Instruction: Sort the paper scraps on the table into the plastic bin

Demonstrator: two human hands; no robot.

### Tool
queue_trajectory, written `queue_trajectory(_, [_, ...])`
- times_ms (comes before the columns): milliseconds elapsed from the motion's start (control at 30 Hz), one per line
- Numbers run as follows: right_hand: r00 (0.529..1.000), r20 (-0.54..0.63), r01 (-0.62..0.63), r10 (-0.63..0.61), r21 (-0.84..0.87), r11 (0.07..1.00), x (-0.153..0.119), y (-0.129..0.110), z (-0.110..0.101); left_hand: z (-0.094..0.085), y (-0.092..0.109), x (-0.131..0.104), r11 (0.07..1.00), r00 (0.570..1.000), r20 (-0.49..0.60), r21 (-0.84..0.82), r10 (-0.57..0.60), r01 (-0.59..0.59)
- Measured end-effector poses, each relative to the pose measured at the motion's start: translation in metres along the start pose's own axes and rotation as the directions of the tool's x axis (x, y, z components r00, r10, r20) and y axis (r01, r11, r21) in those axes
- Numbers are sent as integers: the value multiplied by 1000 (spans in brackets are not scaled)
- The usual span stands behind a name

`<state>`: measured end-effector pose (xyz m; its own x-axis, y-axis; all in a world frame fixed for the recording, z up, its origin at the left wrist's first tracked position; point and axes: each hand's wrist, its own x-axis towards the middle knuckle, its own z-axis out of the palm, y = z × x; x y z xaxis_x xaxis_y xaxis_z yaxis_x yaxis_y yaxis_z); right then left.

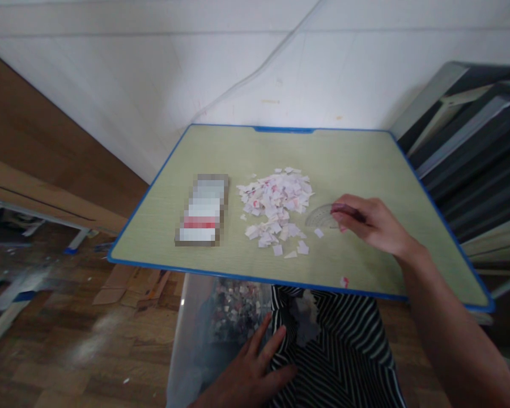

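My right hand (369, 221) is closed on a clear protractor (318, 216) above the right half of the table. The protractor's curved edge points left, toward a heap of torn paper scraps (276, 195), mostly white with some pink marks. A dark reddish shape shows along my right fingers; I cannot tell what it is. Below the table's front edge, my left hand (257, 362) lies with fingers spread on black-and-white striped cloth (344, 345), holding nothing.
The light green table (357, 158) has a blue rim. A phone-like slab, pixelated (204, 209), lies left of the scraps. Beneath stands a translucent bin (182, 340) with mixed bits inside. Dark panels (476, 141) lean at right; cardboard (131, 283) lies on the floor.
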<state>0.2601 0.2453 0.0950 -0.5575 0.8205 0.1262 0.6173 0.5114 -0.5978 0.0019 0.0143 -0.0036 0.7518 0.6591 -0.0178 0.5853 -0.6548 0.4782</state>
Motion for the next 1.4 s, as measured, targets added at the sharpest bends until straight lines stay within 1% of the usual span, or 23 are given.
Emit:
queue_trajectory(100, [996, 81, 42, -45, 39, 998, -2, 0, -3, 0, -1, -1, 1000, 1000, 2, -7, 10, -10])
queue_trajectory(167, [992, 112, 55, -60, 52, 997, -2, 1, -4, -1, -1, 0, 1000, 1000, 5, -4, 9, -9])
queue_trajectory(200, [992, 108, 53, -59, 59, 997, -2, 1, -4, -2, 0, 0, 1000, 1000, 14, -3, 6, -6])
queue_trajectory(300, [998, 47, 36, -39, 66, 997, -2, 0, -3, -4, 1, 1, 1000, 999, 51, 0, 2, -2])
queue_trajectory(367, [998, 46, 41, -44, 57, 998, -1, -1, -1, -5, 2, 2, 1000, 998, 62, 0, -1, 1])
queue_trajectory(467, [994, 87, 59, -64, 49, 997, -1, -2, 1, -5, 2, 2, 1000, 998, 58, 3, -15, 15])
queue_trajectory(600, [998, 14, 61, -61, 43, 997, 0, -2, 4, -3, 1, 1, 1000, 999, 36, -7, -11, 11])
queue_trajectory(733, [991, 67, 114, -116, 42, 993, 1, -2, 6, -2, 1, 2, 1000, 1000, 13, -10, -11, 11])
queue_trajectory(867, [996, 9, 84, -84, 39, 996, 0, -2, 3, -3, 1, 2, 1000, 1000, 17, -4, -3, 3])
queue_trajectory(933, [997, 3, 82, -83, 42, 996, -1, -2, 2, -4, 2, 2, 1000, 1000, 24, 1, 1, -1])
queue_trajectory(1067, [993, 69, 96, -99, 35, 995, -1, 1, 3, -4, 2, 1, 1000, 999, 52, -4, -4, 4])
queue_trajectory(1233, [996, 31, 82, -81, -38, 996, 1, 1, 4, -1, 1, 0, 1000, 999, 30, -21, -13, 14])
queue_trajectory(1333, [996, 39, 88, -86, -55, 995, 0, -2, 3, 1, 1, -1, 999, 999, 33, -27, -18, 19])
queue_trajectory(1400, [997, 15, 74, -73, -84, 994, -1, -3, 2, 1, 1, -1, 999, 999, 40, -30, -25, 27])
